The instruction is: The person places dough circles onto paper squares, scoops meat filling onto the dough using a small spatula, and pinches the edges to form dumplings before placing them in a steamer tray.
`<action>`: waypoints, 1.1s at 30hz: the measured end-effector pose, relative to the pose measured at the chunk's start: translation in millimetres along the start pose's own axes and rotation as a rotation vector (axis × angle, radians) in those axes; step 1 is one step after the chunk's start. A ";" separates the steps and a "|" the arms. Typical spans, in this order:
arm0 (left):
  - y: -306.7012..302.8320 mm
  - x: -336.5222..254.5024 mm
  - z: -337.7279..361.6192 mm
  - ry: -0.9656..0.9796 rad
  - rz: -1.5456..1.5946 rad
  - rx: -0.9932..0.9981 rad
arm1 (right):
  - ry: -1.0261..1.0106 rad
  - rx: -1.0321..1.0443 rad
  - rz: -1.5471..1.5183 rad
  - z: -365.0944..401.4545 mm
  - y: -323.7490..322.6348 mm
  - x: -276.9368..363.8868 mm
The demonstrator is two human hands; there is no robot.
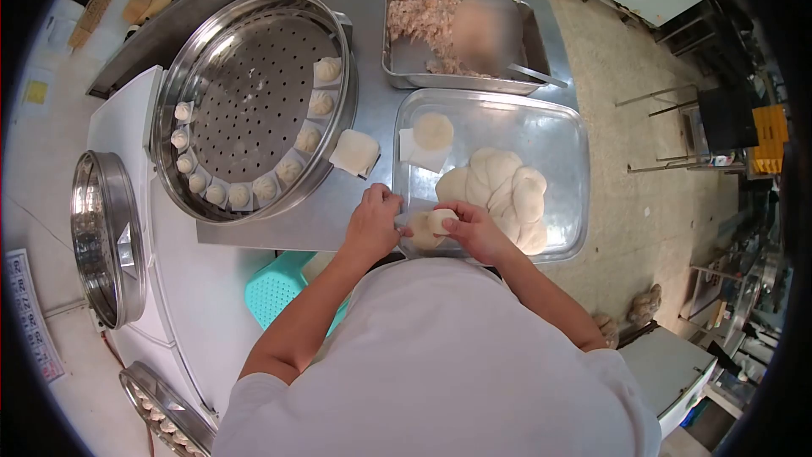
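Note:
In my right hand (478,233) a small round piece of dough (441,220) is pinched between thumb and fingers. It is held over flat dough rounds (422,235) at the near left corner of a metal tray (577,203). My left hand (373,224) is by the tray's left rim with its fingers curled in; what they hold, if anything, is hidden. Folded dough pieces (499,190) lie heaped in the tray. Farther back in it, a flat dough round (433,130) rests partly on a paper square (419,155).
Left stands a large perforated steamer (254,76) with filled buns (288,171) on papers along its rim. A stack of paper squares (355,152) lies beside it. Behind the dough tray, a pan (414,79) holds minced filling (423,21). A turquoise basket (275,294) sits below the table edge.

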State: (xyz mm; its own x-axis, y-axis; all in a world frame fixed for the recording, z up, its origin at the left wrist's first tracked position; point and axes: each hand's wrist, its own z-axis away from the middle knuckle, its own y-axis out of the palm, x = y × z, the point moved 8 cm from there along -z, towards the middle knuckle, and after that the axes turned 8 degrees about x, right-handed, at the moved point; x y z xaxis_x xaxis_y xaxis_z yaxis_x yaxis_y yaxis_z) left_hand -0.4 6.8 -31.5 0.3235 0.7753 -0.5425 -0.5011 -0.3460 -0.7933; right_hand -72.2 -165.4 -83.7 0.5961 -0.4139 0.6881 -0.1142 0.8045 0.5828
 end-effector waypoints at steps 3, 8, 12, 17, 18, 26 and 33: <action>1.7 4.2 -6.4 0.018 -0.003 0.026 | -0.002 -0.013 -0.012 0.9 -1.4 -1.8; 14.8 12.7 -8.4 -0.041 0.009 0.133 | -0.016 -0.015 0.017 0.3 -1.5 0.5; 7.7 35.1 -3.8 -0.135 0.319 0.146 | -0.005 -0.049 0.147 2.2 -4.0 2.4; 17.9 60.8 8.3 -0.331 1.249 0.129 | 0.003 -0.062 0.216 2.9 -0.1 8.0; 21.0 59.5 8.5 -0.328 1.437 0.109 | -0.034 -0.087 0.271 4.6 4.2 18.3; 17.0 -4.1 14.6 -0.400 1.746 0.108 | -0.401 -0.187 1.012 23.5 94.1 116.9; 30.1 -14.1 15.6 -0.333 1.906 0.225 | -0.504 -0.239 1.229 19.3 108.9 119.4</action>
State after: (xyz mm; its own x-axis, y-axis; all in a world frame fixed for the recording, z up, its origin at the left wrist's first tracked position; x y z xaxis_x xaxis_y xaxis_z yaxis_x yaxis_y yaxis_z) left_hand -32.6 -6.3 -43.4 -0.8073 -0.4106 -0.4238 -0.0413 -0.6771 0.7347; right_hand -28.8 -135.5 70.3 -0.1517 0.5536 0.8189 -0.1878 0.7972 -0.5738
